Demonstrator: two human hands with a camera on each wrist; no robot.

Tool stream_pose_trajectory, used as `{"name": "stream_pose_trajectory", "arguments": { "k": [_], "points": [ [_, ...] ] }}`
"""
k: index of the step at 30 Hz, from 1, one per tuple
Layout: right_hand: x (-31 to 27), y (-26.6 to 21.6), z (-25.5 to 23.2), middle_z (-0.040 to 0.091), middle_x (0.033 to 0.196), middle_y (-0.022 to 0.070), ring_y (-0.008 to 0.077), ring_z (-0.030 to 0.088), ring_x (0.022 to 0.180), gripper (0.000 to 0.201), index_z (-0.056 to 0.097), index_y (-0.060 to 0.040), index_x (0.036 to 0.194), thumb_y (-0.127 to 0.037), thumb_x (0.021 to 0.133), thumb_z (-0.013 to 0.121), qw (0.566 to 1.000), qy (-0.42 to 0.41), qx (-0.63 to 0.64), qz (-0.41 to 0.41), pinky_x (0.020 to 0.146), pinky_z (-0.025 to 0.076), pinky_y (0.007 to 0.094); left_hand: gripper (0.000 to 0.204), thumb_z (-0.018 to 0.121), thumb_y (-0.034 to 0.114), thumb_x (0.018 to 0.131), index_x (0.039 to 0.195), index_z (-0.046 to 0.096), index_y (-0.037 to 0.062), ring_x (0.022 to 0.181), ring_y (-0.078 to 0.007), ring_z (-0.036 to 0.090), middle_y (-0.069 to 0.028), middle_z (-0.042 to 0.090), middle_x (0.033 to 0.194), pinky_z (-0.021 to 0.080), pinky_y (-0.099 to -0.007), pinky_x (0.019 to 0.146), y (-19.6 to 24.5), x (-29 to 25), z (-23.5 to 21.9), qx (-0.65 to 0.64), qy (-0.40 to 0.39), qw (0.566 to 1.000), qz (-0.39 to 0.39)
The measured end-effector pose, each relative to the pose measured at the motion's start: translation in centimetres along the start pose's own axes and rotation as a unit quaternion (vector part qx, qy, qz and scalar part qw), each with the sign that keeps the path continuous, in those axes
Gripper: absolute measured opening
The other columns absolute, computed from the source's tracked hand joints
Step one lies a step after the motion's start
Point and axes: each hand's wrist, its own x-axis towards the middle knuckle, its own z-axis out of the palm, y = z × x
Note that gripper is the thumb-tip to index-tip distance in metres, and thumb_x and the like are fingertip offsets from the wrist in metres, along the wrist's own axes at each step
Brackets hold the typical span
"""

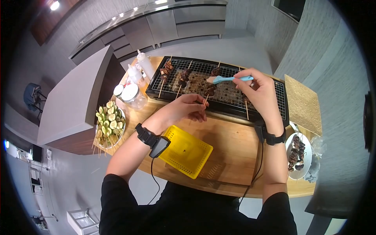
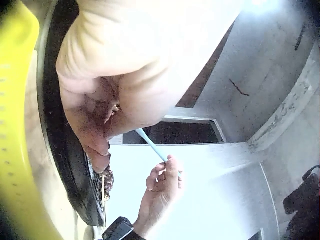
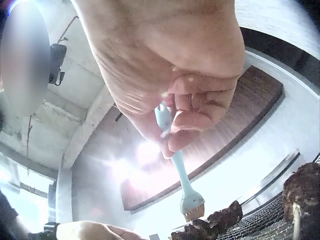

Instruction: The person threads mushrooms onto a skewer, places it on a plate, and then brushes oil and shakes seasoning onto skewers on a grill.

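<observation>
In the head view my right hand (image 1: 261, 93) pinches the handle of a light blue basting brush (image 1: 224, 79). The brush's pale bristles overlap the middle of a meat skewer (image 1: 210, 91) on the grill. In the right wrist view the brush head (image 3: 192, 202) is right at the dark meat (image 3: 220, 220). My left hand (image 1: 188, 107) pinches the near end of that same skewer's stick at the grill's front edge. The left wrist view shows the curled fingers (image 2: 90, 127) mostly hiding the stick. More meat skewers (image 1: 166, 72) lie across the wire grill (image 1: 199, 64).
A yellow basket (image 1: 187, 152) sits before the grill on the wooden table. Left are squeeze bottles (image 1: 145, 64), a lidded jar (image 1: 135, 100) and skewered vegetable slices (image 1: 111, 119). A white plate (image 1: 307, 156) of skewers and a gold board (image 1: 303, 102) are at right.
</observation>
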Motion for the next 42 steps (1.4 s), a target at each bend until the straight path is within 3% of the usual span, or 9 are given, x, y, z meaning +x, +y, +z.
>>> {"name": "stream_pose_trajectory", "arguments": {
  "k": [7,10,13,26,33,39,42],
  "points": [
    [0.1,0.4,0.1,0.047,0.058,-0.0024,0.0061,0.040,0.055,0.011,0.073,-0.0052,0.102,-0.009,0.091,0.076,0.999,0.008,-0.045,-0.020,0.052,0.032,0.0266,0.022,0.063,0.021,0.105,0.119,0.063,0.0051,0.077,-0.0128,0.070,-0.0066,0.073,0.089,0.050,-0.0219,0.067,-0.6,1.2,-0.1,0.021,0.018,0.999,-0.032],
    [0.0,-0.4,-0.3,0.048,0.058,-0.0011,0.0071,0.041,0.055,0.014,0.074,-0.0056,0.104,-0.010,0.091,0.076,0.996,-0.051,-0.070,0.027,0.052,0.032,0.0269,0.023,0.062,0.021,0.105,0.121,0.065,0.0041,0.078,-0.0131,0.070,-0.0061,0.072,0.087,0.051,-0.0217,0.067,-0.7,1.3,0.0,-0.001,0.007,0.999,-0.033],
    [0.0,0.6,0.1,0.049,0.059,-0.0004,0.0076,0.041,0.055,0.014,0.075,-0.0062,0.104,-0.011,0.091,0.076,0.995,-0.077,-0.061,0.018,0.053,0.033,0.0268,0.024,0.061,0.021,0.106,0.121,0.065,0.0034,0.077,-0.0131,0.070,-0.0057,0.072,0.086,0.051,-0.0218,0.067,-0.7,1.6,0.0,-0.017,-0.001,0.999,-0.038],
    [0.2,-1.0,-3.1,0.057,0.067,-0.0064,0.0006,0.047,0.063,0.008,0.075,-0.0021,0.099,-0.002,0.091,0.075,0.999,0.025,0.026,-0.001,0.056,0.037,0.0206,0.021,0.058,0.021,0.107,0.120,0.064,0.0053,0.077,-0.0131,0.069,-0.0064,0.073,0.089,0.052,-0.0231,0.068,-1.0,1.8,0.2,-0.028,-0.008,0.998,-0.058],
    [-0.2,-1.9,-3.4,0.050,0.058,-0.0032,0.0035,0.042,0.056,0.009,0.072,-0.0005,0.094,-0.008,0.091,0.075,0.994,-0.076,-0.071,0.043,0.053,0.034,0.0236,0.021,0.059,0.022,0.107,0.119,0.064,0.0056,0.077,-0.0139,0.070,-0.0071,0.073,0.090,0.053,-0.0232,0.067,-0.9,1.9,0.4,-0.021,-0.006,0.998,-0.063],
    [0.1,-0.3,-3.0,0.047,0.056,0.0024,0.0095,0.044,0.052,0.017,0.070,-0.0003,0.091,-0.017,0.092,0.074,0.986,-0.099,-0.132,0.033,0.051,0.036,0.0287,0.020,0.058,0.022,0.107,0.117,0.064,0.0069,0.076,-0.0141,0.070,-0.0078,0.074,0.090,0.052,-0.0230,0.065,-0.8,1.8,0.6,-0.011,0.005,0.998,-0.066],
    [-0.1,-0.4,-3.1,0.059,0.066,-0.0042,0.0024,0.051,0.061,0.010,0.072,-0.0016,0.099,-0.011,0.095,0.073,0.976,-0.131,-0.161,0.072,0.055,0.038,0.0216,0.020,0.057,0.023,0.107,0.117,0.065,0.0076,0.076,-0.0139,0.070,-0.0081,0.074,0.090,0.051,-0.0229,0.064,-0.8,2.0,0.7,-0.012,0.007,0.997,-0.070]
  ]
}}
